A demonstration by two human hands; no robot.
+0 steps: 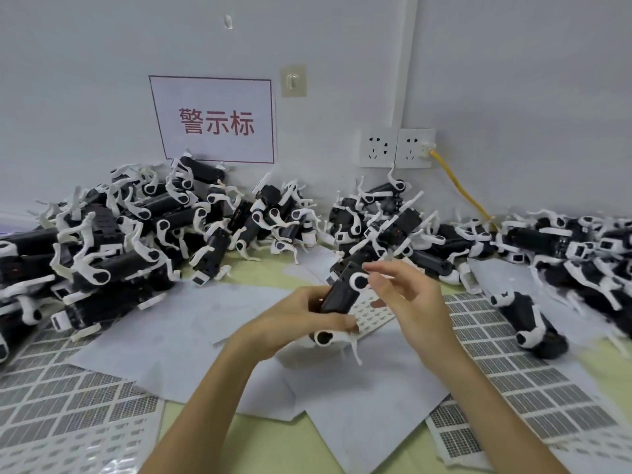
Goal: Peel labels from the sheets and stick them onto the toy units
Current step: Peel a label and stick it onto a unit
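My left hand (301,319) grips a black toy unit (342,295) with white legs, held tilted above the table's middle. My right hand (407,295) hovers just right of the unit, its fingers loosely spread and the fingertips near the unit's upper white joint; whether a label sits on a fingertip cannot be told. A small label sheet (372,314) lies under the hands. Larger label sheets lie at the front left (68,405) and at the right (513,371).
Heaps of black-and-white toy units fill the back left (119,241), back middle (383,227) and right (564,248). One unit (526,319) lies alone at the right. Blank backing sheets (191,323) cover the table. A yellow cable (458,186) hangs from a wall socket.
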